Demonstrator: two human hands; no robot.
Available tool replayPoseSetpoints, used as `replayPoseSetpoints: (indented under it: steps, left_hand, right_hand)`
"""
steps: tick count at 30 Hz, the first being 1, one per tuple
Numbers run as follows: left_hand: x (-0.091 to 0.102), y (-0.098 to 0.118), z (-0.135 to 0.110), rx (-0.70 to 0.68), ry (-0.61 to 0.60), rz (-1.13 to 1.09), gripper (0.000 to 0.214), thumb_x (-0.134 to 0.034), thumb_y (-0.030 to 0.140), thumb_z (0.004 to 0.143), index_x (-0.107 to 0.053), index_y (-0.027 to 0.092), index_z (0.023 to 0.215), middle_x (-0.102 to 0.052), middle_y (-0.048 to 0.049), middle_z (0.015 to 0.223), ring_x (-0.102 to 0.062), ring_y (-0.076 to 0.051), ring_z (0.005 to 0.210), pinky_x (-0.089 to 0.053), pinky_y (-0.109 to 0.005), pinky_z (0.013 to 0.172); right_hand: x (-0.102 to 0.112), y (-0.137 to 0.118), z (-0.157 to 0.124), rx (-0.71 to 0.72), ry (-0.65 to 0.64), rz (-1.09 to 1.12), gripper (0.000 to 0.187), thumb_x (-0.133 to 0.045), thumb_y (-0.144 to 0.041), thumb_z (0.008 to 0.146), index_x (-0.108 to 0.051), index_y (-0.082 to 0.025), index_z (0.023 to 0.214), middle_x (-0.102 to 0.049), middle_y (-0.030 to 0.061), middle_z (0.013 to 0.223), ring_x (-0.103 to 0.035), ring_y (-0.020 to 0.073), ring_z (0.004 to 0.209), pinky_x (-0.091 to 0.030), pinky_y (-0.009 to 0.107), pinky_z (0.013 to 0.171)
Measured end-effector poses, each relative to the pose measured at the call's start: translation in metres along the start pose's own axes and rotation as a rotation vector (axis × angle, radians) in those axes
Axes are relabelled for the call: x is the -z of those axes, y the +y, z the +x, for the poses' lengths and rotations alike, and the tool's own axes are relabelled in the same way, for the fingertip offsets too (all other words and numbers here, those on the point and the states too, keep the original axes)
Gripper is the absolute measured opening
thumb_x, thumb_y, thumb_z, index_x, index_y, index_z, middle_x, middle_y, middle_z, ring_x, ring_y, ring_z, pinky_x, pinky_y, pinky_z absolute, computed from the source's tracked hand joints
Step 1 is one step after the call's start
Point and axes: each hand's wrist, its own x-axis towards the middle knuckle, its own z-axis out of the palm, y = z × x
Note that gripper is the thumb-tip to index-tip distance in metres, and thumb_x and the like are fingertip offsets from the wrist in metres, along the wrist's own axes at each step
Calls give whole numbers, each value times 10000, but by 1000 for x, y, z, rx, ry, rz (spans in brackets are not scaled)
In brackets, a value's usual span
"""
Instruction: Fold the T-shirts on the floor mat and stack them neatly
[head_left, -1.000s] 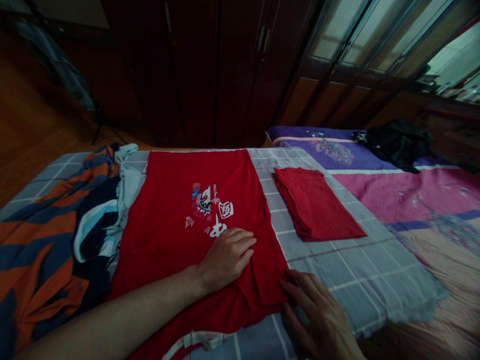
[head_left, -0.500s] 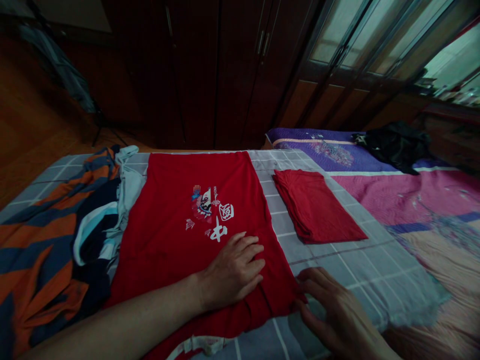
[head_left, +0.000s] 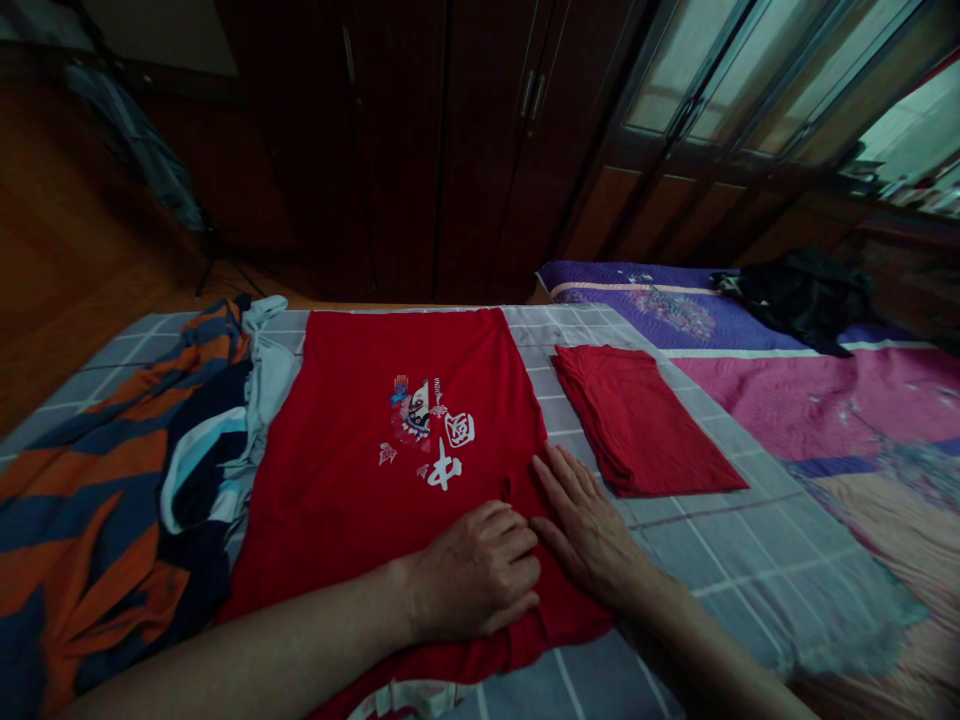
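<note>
A red T-shirt (head_left: pixel 375 430) with a white and blue print lies spread on the grey checked sheet (head_left: pixel 742 570). My left hand (head_left: pixel 476 585) rests on its near part, fingers curled down against the cloth. My right hand (head_left: pixel 585 525) lies flat on the shirt's right edge, fingers stretched out and pointing away from me, right beside the left hand. A folded red garment (head_left: pixel 645 420) lies a little to the right of the shirt.
A heap of orange, blue and pale striped clothes (head_left: pixel 112 480) lies left of the shirt. A pink and purple quilt (head_left: pixel 817 400) covers the right side, with a black garment (head_left: pixel 802 285) at its far end. Dark wooden wardrobes (head_left: pixel 450 140) stand behind.
My right hand has come up from the near right edge onto the shirt's right side and flattened there. The sleeve flap is now folded in. My left hand has barely moved.
</note>
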Motion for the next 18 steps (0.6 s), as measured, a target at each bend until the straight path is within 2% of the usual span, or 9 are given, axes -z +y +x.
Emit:
replayPoseSetpoints:
  steps: [2,5,9,12,15,18]
  left_hand:
    - [1,-1,0,-10,-7,2,209,-526,346,885,-592,149,867,-611,-68,934,-546,-212,940,-407,-367,941]
    - [2,-2,0,-17,-15,-7,209,-536,352,878,-592,150,883,-603,-69,936,-536,-213,946,-403,-366,938]
    - [0,-2,0,-3,-26,-11,207,-559,356,861,-594,153,881,-591,-75,933,-532,-215,929,-416,-363,912]
    - [1,-1,1,16,-45,-16,208,-567,360,861,-599,155,869,-593,-74,943,-536,-215,938,-427,-349,897]
    - [19,-1,1,40,-82,-27,200,-554,346,876,-599,153,851,-602,-68,934,-547,-206,925,-430,-332,895]
    - [56,-2,-7,116,-109,-6,178,-491,285,915,-597,151,865,-609,-63,909,-552,-191,875,-446,-322,851]
  right_hand:
    - [0,-2,-9,-8,26,-12,571,-449,-240,910,-286,-127,1446,-231,167,1520,-121,260,1417,-296,527,1082]
    - [2,-5,-20,37,-21,-19,572,-462,-251,912,-289,-151,1448,-262,145,1513,-178,243,1407,-294,513,1089]
    - [5,-6,-23,51,-79,-5,587,-476,-260,906,-287,-147,1450,-260,140,1514,-182,256,1405,-304,520,1083]
    - [9,-7,-25,46,-47,37,587,-491,-280,901,-306,-164,1445,-274,130,1511,-198,264,1401,-331,511,1075]
    - [17,-11,-35,47,23,96,552,-534,-291,874,-399,-185,1398,-289,121,1506,-249,280,1382,-395,472,1043]
    - [30,-16,-51,132,43,129,484,-530,-225,854,-482,-213,1335,-380,103,1460,-366,263,1326,-475,409,976]
